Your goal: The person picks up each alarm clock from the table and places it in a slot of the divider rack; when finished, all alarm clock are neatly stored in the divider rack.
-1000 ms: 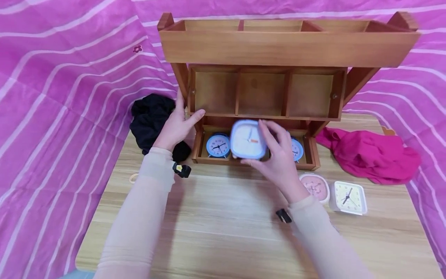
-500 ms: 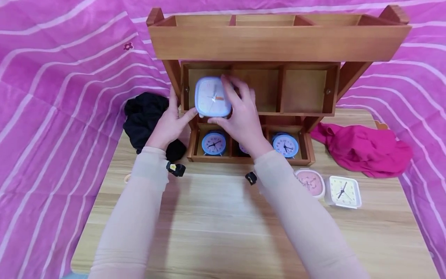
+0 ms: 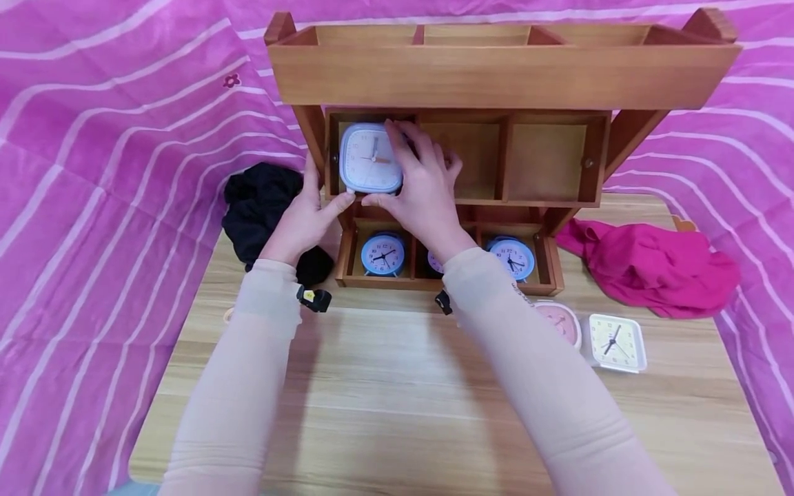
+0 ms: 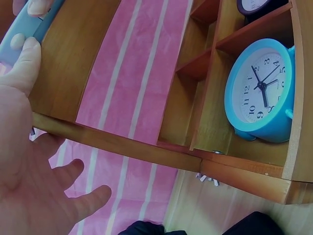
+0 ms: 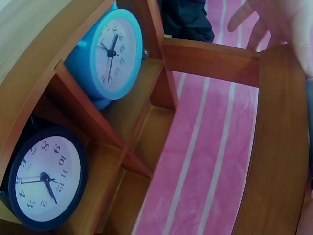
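A pale blue, rounded-square alarm clock (image 3: 362, 165) sits in the left compartment of the wooden rack's middle tier (image 3: 471, 203), leaning back slightly. My right hand (image 3: 426, 189) grips its right side, fingers over the top edge and thumb at the lower corner. At the rack's left side is my left hand (image 3: 302, 222), its fingers spread outside the side rail. In the left wrist view its thumb (image 4: 25, 68) touches the clock's underside beside a small white foot. Below, a round blue alarm clock (image 3: 382, 255) stands in the bottom tier's left compartment.
Another blue clock (image 3: 511, 260) stands bottom right, and a dark-rimmed clock (image 5: 46, 176) bottom middle, partly behind my right wrist. A pink clock (image 3: 560, 322) and a white square clock (image 3: 616, 342) lie on the table. Black cloth (image 3: 257, 207) and magenta cloth (image 3: 657, 269) flank the rack.
My right hand has carried the pale blue clock up and left from before the bottom tier into the middle tier's left compartment. My left hand has stayed at the rack's side.
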{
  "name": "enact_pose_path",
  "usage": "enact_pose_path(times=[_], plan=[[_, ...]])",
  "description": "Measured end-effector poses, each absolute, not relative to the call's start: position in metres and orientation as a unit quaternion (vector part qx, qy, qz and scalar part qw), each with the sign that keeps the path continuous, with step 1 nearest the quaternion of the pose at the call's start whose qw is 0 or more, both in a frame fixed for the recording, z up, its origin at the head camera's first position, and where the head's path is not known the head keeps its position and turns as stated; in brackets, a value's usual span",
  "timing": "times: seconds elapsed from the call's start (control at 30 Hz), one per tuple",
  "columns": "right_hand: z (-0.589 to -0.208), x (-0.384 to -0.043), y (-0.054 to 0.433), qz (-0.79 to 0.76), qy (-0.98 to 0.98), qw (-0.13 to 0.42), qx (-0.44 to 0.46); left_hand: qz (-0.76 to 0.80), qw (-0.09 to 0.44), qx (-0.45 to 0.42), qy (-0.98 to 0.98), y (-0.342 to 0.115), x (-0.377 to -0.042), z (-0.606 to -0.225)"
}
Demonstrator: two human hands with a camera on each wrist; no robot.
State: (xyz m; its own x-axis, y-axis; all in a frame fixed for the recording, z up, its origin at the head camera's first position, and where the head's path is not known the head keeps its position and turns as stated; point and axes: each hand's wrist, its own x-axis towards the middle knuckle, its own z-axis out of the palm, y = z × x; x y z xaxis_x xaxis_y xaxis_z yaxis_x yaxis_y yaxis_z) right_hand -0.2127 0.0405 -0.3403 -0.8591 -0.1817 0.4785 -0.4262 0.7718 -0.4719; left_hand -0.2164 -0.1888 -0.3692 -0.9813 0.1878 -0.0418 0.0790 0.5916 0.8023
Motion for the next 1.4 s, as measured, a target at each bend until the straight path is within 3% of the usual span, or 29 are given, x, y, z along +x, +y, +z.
enact_pose_path(times=[0.37,0.63,0.9,1.17,1.4], plan=[[-0.341,-0.216,0.038,0.228,-0.943,0.191,0.146,0.436,0.046,0.097,0.893,-0.187,-0.216,-0.368],[-0.341,-0.214,0.041,0.171,-0.962,0.143,0.159,0.443,0.048,0.098,0.890,-0.186,-0.217,-0.369],[-0.346,-0.209,0.042,0.157,-0.960,0.152,0.172,0.442,0.048,0.098,0.890,-0.187,-0.218,-0.371],[-0.382,-0.173,0.046,0.128,-0.950,0.199,0.206,0.440,0.045,0.091,0.892,-0.190,-0.216,-0.369],[-0.421,-0.131,0.067,0.192,-0.941,0.233,0.152,0.451,0.049,0.088,0.887,-0.190,-0.216,-0.370]])
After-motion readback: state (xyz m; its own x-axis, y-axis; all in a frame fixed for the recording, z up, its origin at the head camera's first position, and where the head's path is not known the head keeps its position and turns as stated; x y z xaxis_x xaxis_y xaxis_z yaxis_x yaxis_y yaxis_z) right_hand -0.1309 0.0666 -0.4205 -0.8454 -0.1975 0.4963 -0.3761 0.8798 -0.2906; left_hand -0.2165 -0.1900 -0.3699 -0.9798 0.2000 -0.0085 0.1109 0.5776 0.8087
